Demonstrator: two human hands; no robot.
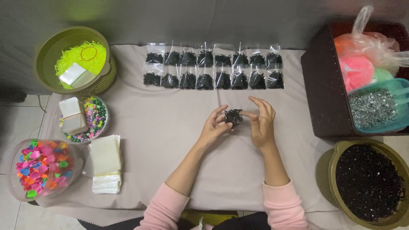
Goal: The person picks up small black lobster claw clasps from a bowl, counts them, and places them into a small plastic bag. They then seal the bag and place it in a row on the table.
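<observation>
My left hand [214, 125] and my right hand [262, 121] meet over the middle of a beige cloth-covered table [170, 140]. Between their fingertips they hold a small clear bag filled with tiny black pieces [233, 116]. Both sleeves are pink. Just beyond the hands, two rows of several filled clear bags of black pieces [213, 70] lie flat on the cloth.
At left: a green basket with yellow shreds [74, 59], a bowl of coloured beads [85, 119], a tub of bright clips [40, 168], a stack of empty clear bags [105, 164]. At right: a dark crate [321, 85] with bags and a tray of silver bits, a green basket of black pieces [368, 183].
</observation>
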